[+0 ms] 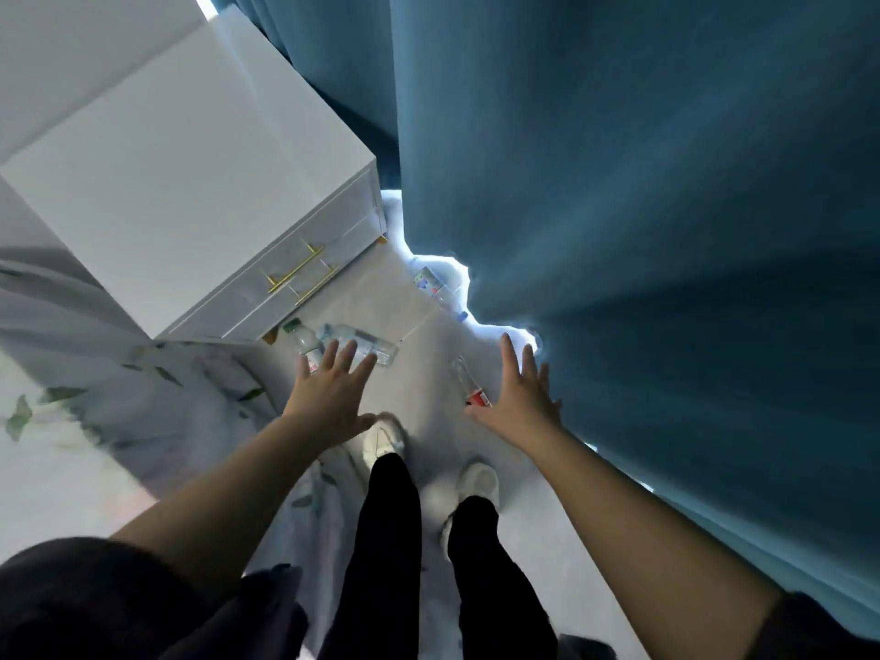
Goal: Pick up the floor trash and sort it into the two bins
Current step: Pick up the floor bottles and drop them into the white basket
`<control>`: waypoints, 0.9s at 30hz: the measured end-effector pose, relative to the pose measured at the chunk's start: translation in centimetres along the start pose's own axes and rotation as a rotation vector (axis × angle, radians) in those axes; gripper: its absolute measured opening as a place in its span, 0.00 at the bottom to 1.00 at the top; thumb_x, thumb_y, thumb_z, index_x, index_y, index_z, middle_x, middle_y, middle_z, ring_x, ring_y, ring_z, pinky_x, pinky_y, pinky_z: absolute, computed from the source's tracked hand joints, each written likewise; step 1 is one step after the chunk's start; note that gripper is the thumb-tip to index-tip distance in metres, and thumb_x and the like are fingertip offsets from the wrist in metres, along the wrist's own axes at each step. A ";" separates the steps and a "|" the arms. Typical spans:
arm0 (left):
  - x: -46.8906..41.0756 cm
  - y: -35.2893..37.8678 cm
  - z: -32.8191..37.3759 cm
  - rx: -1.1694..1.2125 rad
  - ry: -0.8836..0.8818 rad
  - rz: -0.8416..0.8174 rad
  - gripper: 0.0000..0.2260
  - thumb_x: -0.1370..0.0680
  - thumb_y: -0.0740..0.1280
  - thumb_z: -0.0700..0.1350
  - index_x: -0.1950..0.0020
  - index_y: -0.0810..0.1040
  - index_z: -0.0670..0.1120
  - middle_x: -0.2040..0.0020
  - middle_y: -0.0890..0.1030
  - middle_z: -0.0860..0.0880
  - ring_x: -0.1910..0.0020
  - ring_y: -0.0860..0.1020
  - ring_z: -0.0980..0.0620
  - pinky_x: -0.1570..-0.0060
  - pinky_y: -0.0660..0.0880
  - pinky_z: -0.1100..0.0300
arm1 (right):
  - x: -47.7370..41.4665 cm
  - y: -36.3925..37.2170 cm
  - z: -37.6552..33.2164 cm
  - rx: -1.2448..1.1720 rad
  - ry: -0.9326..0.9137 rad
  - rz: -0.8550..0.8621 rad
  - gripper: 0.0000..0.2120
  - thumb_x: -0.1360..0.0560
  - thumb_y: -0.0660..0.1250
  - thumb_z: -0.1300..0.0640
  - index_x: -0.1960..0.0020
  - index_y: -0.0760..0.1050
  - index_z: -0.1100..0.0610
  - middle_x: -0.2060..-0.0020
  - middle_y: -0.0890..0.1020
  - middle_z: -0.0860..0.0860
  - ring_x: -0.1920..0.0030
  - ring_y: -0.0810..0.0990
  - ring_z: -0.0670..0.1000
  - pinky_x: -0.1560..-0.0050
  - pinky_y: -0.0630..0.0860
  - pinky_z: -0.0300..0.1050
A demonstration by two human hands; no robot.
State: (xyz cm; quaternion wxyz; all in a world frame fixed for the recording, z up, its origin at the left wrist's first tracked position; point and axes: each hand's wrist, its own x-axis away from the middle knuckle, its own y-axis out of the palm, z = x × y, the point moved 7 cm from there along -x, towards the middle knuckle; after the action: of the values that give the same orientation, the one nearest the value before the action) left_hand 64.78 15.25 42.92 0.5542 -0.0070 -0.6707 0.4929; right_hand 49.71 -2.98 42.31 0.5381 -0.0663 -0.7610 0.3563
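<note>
Task status: early, by my reading. I count 4 plastic bottles on the floor (424, 359), none lifted. The 2 bins are out of view, so I cannot tell what is already sorted.

Left hand (328, 397): grip released, fingers spread straight, empty. It is over the green-cap bottle (303, 343) and the clear bottle (386, 351), which lie just beside each other at the nightstand's (190, 183) foot. I cannot tell whether it touches them.

Right hand (521, 397): grip released, fingers splayed, empty, just beside the red-label bottle (469, 385).

The far bottle (431, 281) lies at the curtain (666, 231) hem, well apart from both hands.

Materials: the bottles are thin clear plastic cylinders on their sides, so I expect them to roll and crumple. The floor is pale, smooth tile. The nightstand is boxy and glossy white, with brass-coloured bar handles. The curtain is heavy blue cloth in deep folds.
</note>
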 end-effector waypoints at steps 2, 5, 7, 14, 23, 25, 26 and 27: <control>-5.0 3.1 -2.5 -0.029 -0.017 -0.061 0.42 0.26 0.65 0.61 0.22 0.44 0.51 0.22 0.44 0.43 0.23 0.43 0.40 0.29 0.49 0.35 | -5.2 3.5 1.2 -0.050 0.095 -0.029 0.57 0.34 0.74 0.41 0.25 0.31 0.40 0.23 0.38 0.50 0.23 0.41 0.61 0.33 0.57 0.73; -12.9 9.4 -5.2 -0.098 -0.039 -0.121 0.45 0.27 0.67 0.62 0.22 0.42 0.52 0.22 0.43 0.44 0.23 0.43 0.40 0.29 0.51 0.35 | -13.3 9.5 3.4 -0.087 0.180 -0.063 0.60 0.36 0.76 0.43 0.25 0.30 0.40 0.23 0.37 0.51 0.24 0.40 0.63 0.33 0.56 0.74; -18.1 13.8 -6.3 -0.152 -0.042 -0.116 0.46 0.28 0.68 0.62 0.22 0.41 0.52 0.22 0.44 0.44 0.23 0.44 0.40 0.29 0.53 0.36 | -18.4 13.6 5.0 -0.060 0.204 -0.085 0.60 0.36 0.77 0.44 0.26 0.31 0.39 0.23 0.37 0.51 0.24 0.38 0.62 0.33 0.55 0.75; -32.6 26.4 -7.6 -0.239 -0.049 -0.088 0.48 0.30 0.71 0.61 0.23 0.42 0.51 0.22 0.46 0.44 0.23 0.47 0.41 0.31 0.57 0.37 | -30.8 25.8 11.0 0.038 0.264 -0.123 0.59 0.36 0.77 0.43 0.25 0.32 0.39 0.23 0.44 0.53 0.24 0.46 0.61 0.34 0.57 0.74; -41.5 32.8 -9.0 -0.251 -0.036 0.091 0.38 0.32 0.75 0.50 0.27 0.59 0.49 0.28 0.61 0.40 0.27 0.58 0.40 0.33 0.51 0.31 | -39.8 32.4 14.0 -0.005 0.208 0.005 0.42 0.35 0.74 0.50 0.29 0.53 0.43 0.35 0.63 0.55 0.34 0.66 0.60 0.36 0.66 0.61; -42.0 32.4 -8.9 -0.224 -0.004 0.156 0.35 0.33 0.76 0.45 0.30 0.65 0.49 0.33 0.68 0.39 0.32 0.64 0.40 0.33 0.50 0.30 | -40.4 32.1 13.9 -0.029 0.204 0.027 0.36 0.34 0.72 0.54 0.32 0.57 0.45 0.38 0.67 0.54 0.36 0.69 0.59 0.39 0.68 0.55; -41.8 31.9 -8.8 -0.219 0.015 0.182 0.35 0.35 0.76 0.44 0.31 0.67 0.48 0.35 0.70 0.39 0.34 0.66 0.39 0.34 0.50 0.29 | -40.4 31.7 13.6 -0.030 0.199 0.031 0.34 0.34 0.72 0.54 0.33 0.58 0.46 0.39 0.67 0.54 0.37 0.69 0.59 0.40 0.68 0.54; -41.3 31.2 -8.5 -0.218 0.034 0.200 0.36 0.36 0.77 0.44 0.31 0.68 0.47 0.36 0.71 0.39 0.35 0.67 0.38 0.34 0.51 0.29 | -40.1 31.2 13.2 -0.028 0.194 0.032 0.33 0.33 0.72 0.54 0.34 0.58 0.47 0.39 0.68 0.53 0.38 0.70 0.58 0.41 0.68 0.53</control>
State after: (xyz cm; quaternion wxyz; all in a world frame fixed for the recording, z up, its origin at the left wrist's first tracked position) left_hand 70.32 13.90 -9.26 0.5095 -0.1424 -0.7066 0.4699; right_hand 46.00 -5.63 -10.01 0.6024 -0.1201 -0.7091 0.3463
